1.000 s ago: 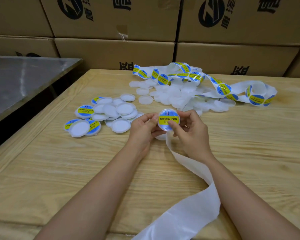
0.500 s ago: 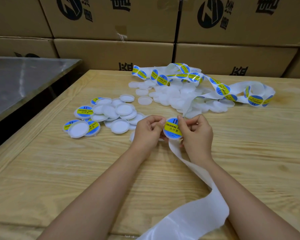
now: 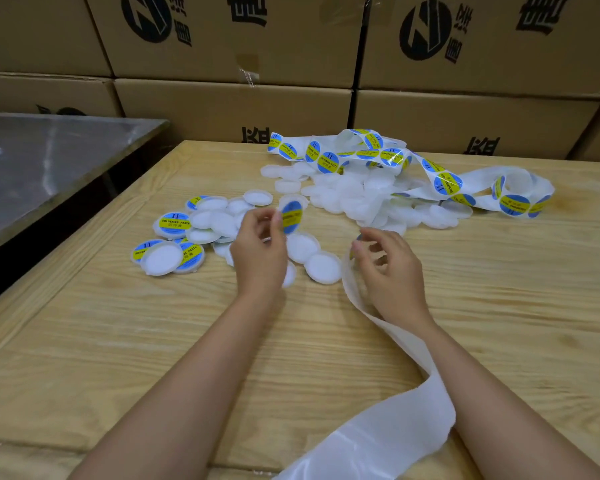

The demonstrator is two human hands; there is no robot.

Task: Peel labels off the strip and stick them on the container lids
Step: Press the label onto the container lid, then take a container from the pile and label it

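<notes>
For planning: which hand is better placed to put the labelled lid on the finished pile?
The left hand: it pinches the labelled lid beside that pile; the right hand holds the strip.

backing strip (image 3: 378, 441): cut by bottom edge | labelled lid (image 3: 291, 216): motion-blurred

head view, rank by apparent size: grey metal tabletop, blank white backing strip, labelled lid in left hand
1-2. Grey metal tabletop and blank white backing strip: look alike; the strip lies nearest the camera, so unsure.
3. Round white lid with blue-and-yellow label, pinched by the left hand: smallest.
</notes>
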